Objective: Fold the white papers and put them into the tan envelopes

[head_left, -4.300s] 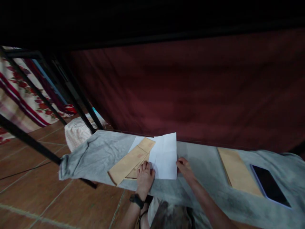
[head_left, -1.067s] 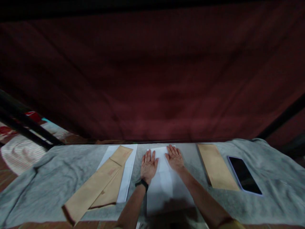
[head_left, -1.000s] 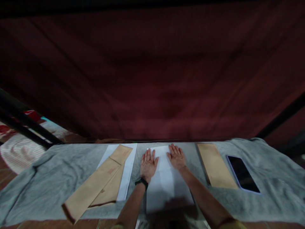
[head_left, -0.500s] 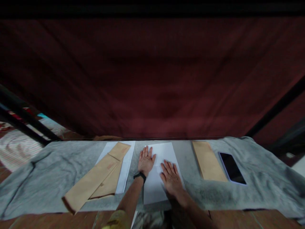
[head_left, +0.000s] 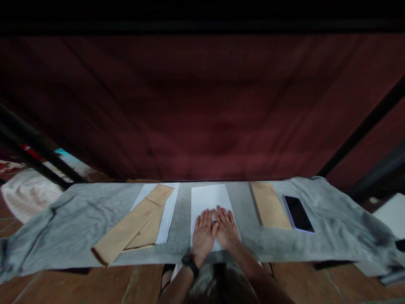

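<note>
On the far left, a striped cloth (head_left: pixel 27 192) lies on brown floor tiles (head_left: pixel 104 287) beside slanted dark bars (head_left: pixel 34 162). Dark red curtain (head_left: pixel 202 105) spans the far side. Grey cloth (head_left: pixel 79 223) covers a long narrow surface, rumpled toward both ends.

Left on the grey cloth: two brown paper pieces (head_left: pixel 126 228), flat and envelope-like, overlapping at a slant on top of white sheets (head_left: pixel 169 217) – contents can't be told. Middle: white paper (head_left: pixel 209 194) lying flat. Left hand (head_left: pixel 203 236) palm down on it, fingers straight, released; dark watch (head_left: pixel 190 264) on that wrist. Right hand (head_left: pixel 227 230) also flat and released on the same paper, touching the left hand. Further right, apart from the hands: brown paper stack (head_left: pixel 271 204), contents unclear, then phone (head_left: pixel 298 214), dark screen up, just beside it – contact can't be told.

Hard to see: red and patterned stuff behind the left bars is blurred; near part of the white paper is hidden under hands; white object (head_left: pixel 392 215) at right is cut off, unidentifiable.
</note>
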`<state>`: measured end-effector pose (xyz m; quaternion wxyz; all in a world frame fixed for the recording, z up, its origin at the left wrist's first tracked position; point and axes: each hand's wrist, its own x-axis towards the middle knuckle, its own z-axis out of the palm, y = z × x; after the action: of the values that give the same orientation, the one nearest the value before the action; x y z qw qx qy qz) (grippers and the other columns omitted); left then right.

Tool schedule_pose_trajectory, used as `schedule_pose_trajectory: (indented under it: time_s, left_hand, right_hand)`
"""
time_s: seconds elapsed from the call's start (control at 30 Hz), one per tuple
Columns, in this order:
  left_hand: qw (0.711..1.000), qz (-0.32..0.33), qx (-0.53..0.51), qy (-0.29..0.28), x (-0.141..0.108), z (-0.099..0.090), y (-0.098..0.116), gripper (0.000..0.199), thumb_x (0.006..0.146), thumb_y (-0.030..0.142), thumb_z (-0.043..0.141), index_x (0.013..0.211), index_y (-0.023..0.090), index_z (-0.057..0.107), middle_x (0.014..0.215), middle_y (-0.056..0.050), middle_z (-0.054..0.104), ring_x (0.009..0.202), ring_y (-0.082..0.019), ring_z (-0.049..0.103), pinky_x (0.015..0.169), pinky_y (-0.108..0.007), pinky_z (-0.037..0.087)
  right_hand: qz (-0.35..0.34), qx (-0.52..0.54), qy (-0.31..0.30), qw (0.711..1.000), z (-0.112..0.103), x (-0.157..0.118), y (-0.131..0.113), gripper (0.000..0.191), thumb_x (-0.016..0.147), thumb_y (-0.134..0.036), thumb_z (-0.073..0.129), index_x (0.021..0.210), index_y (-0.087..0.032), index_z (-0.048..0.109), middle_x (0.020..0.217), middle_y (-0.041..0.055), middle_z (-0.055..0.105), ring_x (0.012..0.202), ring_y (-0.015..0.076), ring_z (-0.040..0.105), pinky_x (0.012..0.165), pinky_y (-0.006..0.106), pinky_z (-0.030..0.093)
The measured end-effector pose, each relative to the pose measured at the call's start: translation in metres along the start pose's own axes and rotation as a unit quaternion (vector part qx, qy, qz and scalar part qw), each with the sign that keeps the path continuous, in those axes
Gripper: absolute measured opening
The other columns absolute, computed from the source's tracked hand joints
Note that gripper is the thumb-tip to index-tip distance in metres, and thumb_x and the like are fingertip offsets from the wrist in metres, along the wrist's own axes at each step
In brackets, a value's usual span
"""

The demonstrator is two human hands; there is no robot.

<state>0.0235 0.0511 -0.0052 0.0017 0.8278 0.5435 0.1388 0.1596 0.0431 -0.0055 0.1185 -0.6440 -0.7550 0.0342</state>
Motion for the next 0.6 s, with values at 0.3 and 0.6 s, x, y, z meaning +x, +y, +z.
schedule_pose_trajectory:
  time_s: [0.3,0.6]
  left_hand:
    - [0.998,-0.037,0.047,0.021,-0.04,-0.024,-0.04,0.061,0.103,0.05,0.035,0.155,0.019,0.039,0.158,-0.011,0.043,0.148,-0.026,0.038,0.121,-0.048,0.033]
    - [0.992,-0.099,0.074,0.039,-0.063,-0.029,-0.052,0.058,0.103,0.044,0.034,0.152,0.015,0.046,0.156,-0.011,0.047,0.147,-0.03,0.04,0.121,-0.051,0.032]
  right_hand:
    - [0.028,-0.038,0.065,0.997,-0.004,-0.024,0.021,0.051,0.105,-0.037,0.037,0.153,-0.02,0.044,0.16,0.0094,0.04,0.146,0.026,0.041,0.121,0.048,0.025]
    - [0.051,-0.057,0.126,0.989,-0.005,-0.082,0.071,0.053,0.106,-0.04,0.032,0.153,-0.019,0.044,0.156,0.0093,0.047,0.143,0.0288,0.044,0.12,0.049,0.027]
